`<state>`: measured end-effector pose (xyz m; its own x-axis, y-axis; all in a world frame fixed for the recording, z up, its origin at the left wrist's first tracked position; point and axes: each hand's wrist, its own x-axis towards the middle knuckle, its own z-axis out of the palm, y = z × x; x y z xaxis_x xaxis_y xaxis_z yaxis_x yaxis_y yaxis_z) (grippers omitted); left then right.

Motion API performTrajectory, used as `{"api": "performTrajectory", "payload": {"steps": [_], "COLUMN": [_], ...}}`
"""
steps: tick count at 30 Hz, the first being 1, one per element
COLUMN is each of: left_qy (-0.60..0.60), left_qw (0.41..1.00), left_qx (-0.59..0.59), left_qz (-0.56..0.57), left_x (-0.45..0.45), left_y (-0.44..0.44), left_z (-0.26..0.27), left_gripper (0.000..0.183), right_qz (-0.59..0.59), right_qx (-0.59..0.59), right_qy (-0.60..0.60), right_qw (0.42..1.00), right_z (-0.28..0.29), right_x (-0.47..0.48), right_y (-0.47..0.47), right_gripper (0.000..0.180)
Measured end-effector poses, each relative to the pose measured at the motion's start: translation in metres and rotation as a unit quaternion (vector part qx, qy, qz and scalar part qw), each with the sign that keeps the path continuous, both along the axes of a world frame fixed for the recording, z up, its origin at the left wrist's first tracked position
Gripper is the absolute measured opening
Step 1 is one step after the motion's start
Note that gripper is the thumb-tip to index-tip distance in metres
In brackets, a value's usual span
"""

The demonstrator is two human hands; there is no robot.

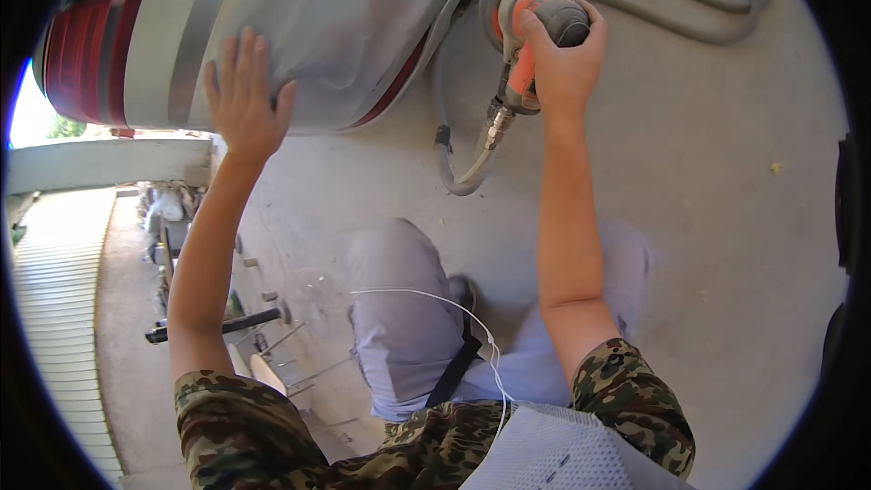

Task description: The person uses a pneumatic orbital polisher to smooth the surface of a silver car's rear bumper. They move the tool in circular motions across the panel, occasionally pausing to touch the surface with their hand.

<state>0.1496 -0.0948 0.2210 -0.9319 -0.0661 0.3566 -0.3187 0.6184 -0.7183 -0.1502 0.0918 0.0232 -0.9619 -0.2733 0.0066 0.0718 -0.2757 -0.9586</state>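
My left hand point(246, 99) rests flat, fingers spread, on a car's rear body panel point(326, 34) coated in dull grey and white patches. To the left of that hand is a red tail light point(85, 58). In my right hand point(568, 61) is a pneumatic orbital sander point(527, 3), orange and grey with a black cap and a round pad. I grip it over its top, off to the right of the panel and apart from it. A metal coupling point(499, 126) joins the sander's handle to a looped hose point(463, 187).
A thick grey hose point(714, 30) coils on the concrete floor point(714, 218) at upper right. Stands or frames with a black padded bar point(252, 320) and piled items point(170, 207) are at left. A thin white cord point(435, 294) crosses my lap.
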Motion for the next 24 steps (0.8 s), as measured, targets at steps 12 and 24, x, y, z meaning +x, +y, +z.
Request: {"api": "performTrajectory", "payload": {"steps": [12, 24], "left_qy": [-0.176, 0.158], "left_qw": [0.963, 0.597], "left_qx": [0.203, 0.753], "left_qz": [-0.011, 0.228], "left_x": [-0.108, 0.076], "left_y": [0.047, 0.161], "left_z": [-0.108, -0.096], "left_gripper": [0.075, 0.048], "right_qz": [0.101, 0.157], "right_qx": [0.038, 0.026], "right_qy": [0.045, 0.095], "right_qw": [0.993, 0.983], "right_z": [-0.004, 0.011], "right_x": [0.017, 0.05], "right_y": [-0.002, -0.009], "right_gripper": [0.078, 0.076]}}
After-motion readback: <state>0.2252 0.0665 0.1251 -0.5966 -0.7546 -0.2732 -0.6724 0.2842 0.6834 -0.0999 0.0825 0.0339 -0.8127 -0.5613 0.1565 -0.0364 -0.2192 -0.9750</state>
